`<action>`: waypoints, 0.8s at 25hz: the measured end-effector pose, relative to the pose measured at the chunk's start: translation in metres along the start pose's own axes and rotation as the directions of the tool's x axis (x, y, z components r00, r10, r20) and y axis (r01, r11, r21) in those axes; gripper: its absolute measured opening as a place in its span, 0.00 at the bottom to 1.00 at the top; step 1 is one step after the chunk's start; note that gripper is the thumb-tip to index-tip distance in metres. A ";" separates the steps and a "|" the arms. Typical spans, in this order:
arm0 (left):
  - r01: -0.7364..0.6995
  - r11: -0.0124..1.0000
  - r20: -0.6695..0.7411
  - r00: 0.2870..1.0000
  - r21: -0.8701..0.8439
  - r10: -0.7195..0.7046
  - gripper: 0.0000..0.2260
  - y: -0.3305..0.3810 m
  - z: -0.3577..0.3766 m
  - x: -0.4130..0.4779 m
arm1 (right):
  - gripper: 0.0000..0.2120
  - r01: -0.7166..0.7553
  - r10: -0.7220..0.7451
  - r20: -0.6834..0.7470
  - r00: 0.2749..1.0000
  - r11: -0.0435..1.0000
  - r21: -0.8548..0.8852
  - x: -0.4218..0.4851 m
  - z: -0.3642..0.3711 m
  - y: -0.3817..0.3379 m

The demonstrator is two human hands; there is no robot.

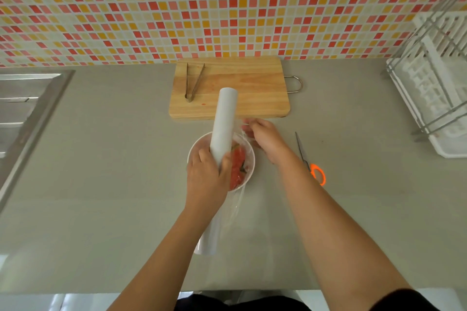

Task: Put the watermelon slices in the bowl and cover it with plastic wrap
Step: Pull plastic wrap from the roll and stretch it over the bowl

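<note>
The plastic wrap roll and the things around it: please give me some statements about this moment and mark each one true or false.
1. The left hand holds the plastic wrap roll above the bowl. True.
2. The watermelon slices lie on the cutting board. False: they are in the bowl.
3. The tongs rest on the cutting board. True.
4. The right hand holds the scissors. False: the scissors lie on the counter to its right; its fingers pinch the film's edge.
5. The scissors have blue handles. False: they are orange.
</note>
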State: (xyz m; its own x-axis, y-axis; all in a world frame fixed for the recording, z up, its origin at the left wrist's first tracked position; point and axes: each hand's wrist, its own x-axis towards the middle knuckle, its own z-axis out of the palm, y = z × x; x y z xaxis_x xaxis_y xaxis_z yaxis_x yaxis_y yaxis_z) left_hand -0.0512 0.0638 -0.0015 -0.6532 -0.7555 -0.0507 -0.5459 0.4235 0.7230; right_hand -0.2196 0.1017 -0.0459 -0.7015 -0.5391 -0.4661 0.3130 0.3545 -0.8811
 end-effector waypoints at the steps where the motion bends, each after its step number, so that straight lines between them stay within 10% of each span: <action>1: 0.004 1.000 0.013 1.000 -0.016 -0.004 0.18 -0.001 -0.001 0.001 | 0.13 -0.031 0.030 0.068 0.997 0.999 0.015 0.003 0.000 -0.005; 20: 0.117 0.980 0.151 0.984 -0.159 -0.093 0.17 0.004 -0.011 0.007 | 0.17 -0.343 0.301 0.383 0.873 0.938 0.044 0.011 -0.025 -0.040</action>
State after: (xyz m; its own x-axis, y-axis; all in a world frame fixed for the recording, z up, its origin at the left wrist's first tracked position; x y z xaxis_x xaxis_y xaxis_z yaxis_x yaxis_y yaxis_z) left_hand -0.0521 0.0544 0.0089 -0.6713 -0.7073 -0.2217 -0.5285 0.2471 0.8122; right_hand -0.2556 0.1001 -0.0135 -0.2733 -0.6563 -0.7033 0.5624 0.4841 -0.6703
